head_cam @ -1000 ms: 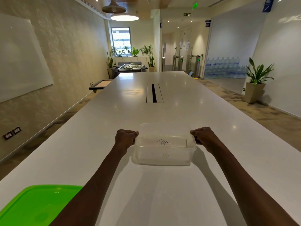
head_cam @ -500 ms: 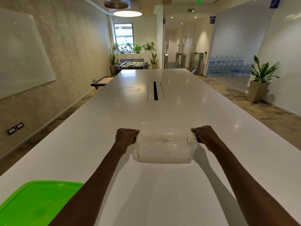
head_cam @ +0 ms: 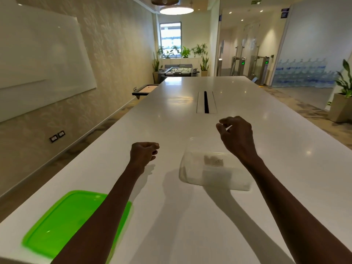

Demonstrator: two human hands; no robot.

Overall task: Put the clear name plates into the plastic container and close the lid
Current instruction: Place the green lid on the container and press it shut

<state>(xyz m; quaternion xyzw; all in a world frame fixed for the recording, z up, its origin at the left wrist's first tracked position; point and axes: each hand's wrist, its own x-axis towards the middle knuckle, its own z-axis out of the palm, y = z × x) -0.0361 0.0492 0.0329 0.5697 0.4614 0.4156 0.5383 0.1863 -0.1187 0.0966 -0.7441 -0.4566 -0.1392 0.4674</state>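
The clear plastic container (head_cam: 192, 175) stands open on the white table (head_cam: 182, 231), right of centre. Inside it lie clear name plates (head_cam: 213, 161) with dark writing, blurred. My left hand (head_cam: 143, 152) hovers to the left of the container, apart from it, curled into a loose empty fist. My right hand (head_cam: 236, 137) is raised above the container's far right corner, fingers loosely bent with a gap at the thumb, holding nothing. The green lid (head_cam: 62, 223) lies flat at the table's near left corner, partly hidden under my left forearm.
A black cable slot (head_cam: 206, 102) runs along the middle of the table, farther away. The table's left edge drops to the floor beside a wall with a whiteboard (head_cam: 38, 69). A potted plant (head_cam: 342, 103) stands on the floor at the right.
Both hands have let go of the container's sides. The left hand drew away to the left and the right hand rose above it. The view has swung left and down.
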